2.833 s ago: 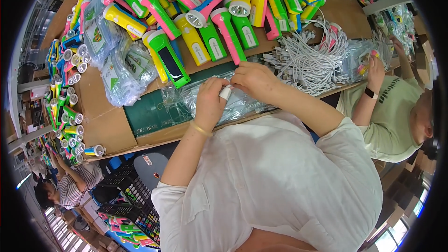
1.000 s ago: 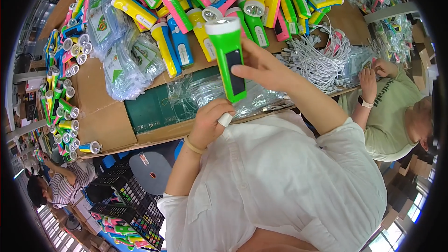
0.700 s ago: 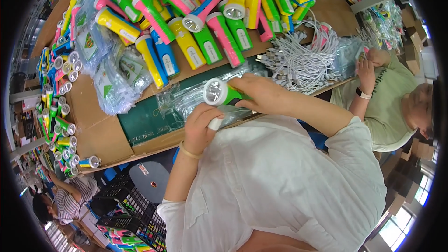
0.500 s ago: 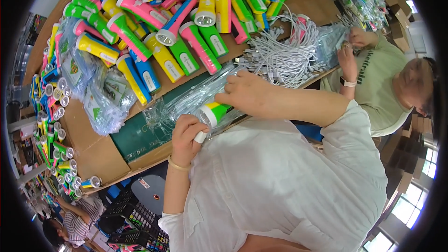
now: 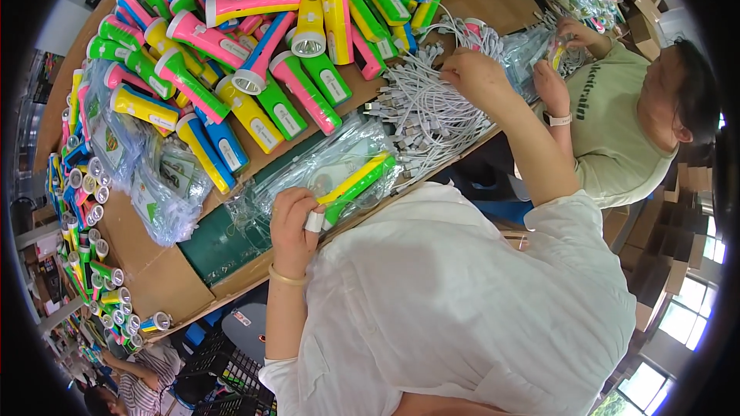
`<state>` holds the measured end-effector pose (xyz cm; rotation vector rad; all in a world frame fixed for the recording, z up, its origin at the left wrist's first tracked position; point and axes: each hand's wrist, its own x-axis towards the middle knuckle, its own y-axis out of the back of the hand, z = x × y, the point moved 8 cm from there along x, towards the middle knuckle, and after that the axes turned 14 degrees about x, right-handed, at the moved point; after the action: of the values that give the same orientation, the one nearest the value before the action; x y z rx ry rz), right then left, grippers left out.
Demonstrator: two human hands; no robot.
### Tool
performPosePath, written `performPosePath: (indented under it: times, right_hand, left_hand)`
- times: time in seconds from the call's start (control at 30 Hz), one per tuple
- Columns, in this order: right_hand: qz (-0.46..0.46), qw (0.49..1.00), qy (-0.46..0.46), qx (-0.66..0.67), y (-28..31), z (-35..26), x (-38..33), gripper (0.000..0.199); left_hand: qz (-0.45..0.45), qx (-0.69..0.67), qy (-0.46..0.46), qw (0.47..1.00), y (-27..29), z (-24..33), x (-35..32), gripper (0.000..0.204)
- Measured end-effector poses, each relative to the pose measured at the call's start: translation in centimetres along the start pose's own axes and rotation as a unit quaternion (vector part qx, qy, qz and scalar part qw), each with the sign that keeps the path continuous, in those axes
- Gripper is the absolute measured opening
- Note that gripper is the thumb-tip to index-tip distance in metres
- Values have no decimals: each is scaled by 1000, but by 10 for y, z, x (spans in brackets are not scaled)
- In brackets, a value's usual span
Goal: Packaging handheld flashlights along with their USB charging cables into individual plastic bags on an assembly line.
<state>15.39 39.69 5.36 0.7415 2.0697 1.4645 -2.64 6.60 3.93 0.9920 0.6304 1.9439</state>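
Note:
My left hand (image 5: 293,223) is closed at the near end of a yellow and green flashlight (image 5: 359,185). A white cover shows on one of its digits. The flashlight lies among clear plastic bags (image 5: 339,142) by the table's near edge; whether it is fully inside one I cannot tell. My right hand (image 5: 476,77) is over a heap of white charging cables (image 5: 428,108), its fingers pinched together. What is between those fingertips, if anything, is hidden.
Many colourful flashlights (image 5: 231,46) are piled across the cardboard-covered table (image 5: 142,239). Bags with printed cards (image 5: 166,192) lie at left. A co-worker (image 5: 632,115) on the right handles a clear bag. Below the table edge at left stands a black crate (image 5: 231,362).
My right hand has left the flashlight and moved right and away to the cables. The flashlight's body is now uncovered beside my left hand. The view has shifted a little.

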Motion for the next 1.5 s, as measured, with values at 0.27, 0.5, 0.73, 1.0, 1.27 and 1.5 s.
performPosePath:
  times: [0.27,0.5,0.73,1.0,1.27,1.5]
  right_hand:
    - [127,916,46,377,59,6,-7,17]
    - [112,680,282,667,135,-67,-30,14]
    - [-140,663,199,708,30,-124,-34,11]
    - [-313,809,176,466,-46,-148,-45,20]
    - [-264,856,309,318,-88,-207,-42,23]
    - [-286,794,375,383,-105,-248,-52,30]
  left_hand:
    - [-8,21,11,1000,4,-8,-6,18]
    - [-6,14,37,999,5,-9,-6,17]
    - [7,10,59,998,7,-13,-12,17]
    - [36,-20,135,990,13,-16,-21,16]
    - [40,-26,219,974,23,-24,-41,14]
    - [65,-53,227,970,30,-11,-36,22]
